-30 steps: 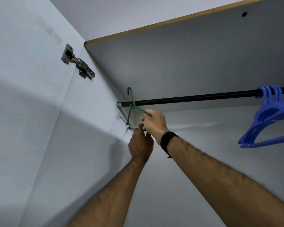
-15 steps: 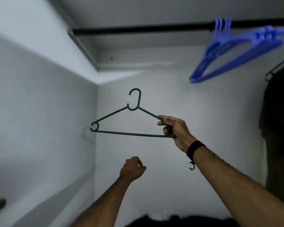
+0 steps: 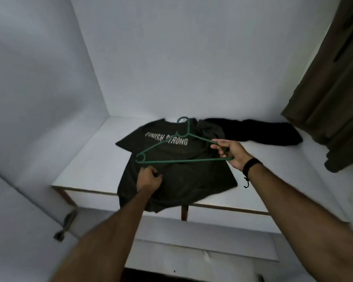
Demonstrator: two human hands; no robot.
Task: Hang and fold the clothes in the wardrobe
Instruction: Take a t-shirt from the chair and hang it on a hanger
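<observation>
Right hand (image 3: 231, 154) fisted, arm outstretched, left hand (image 3: 149, 179) curled, lower

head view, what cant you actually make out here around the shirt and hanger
- Left hand: the head view shows only its back, so whether its curled fingers pinch the dark t-shirt is unclear.
- T-shirt print: the green hanger crosses it and blur smears some letters.
- Black garment behind: a dark heap, type unreadable.
- Hanging brown clothes: cut off by the right edge.
- Right hand: its grip covers the hanger's right end.
</observation>
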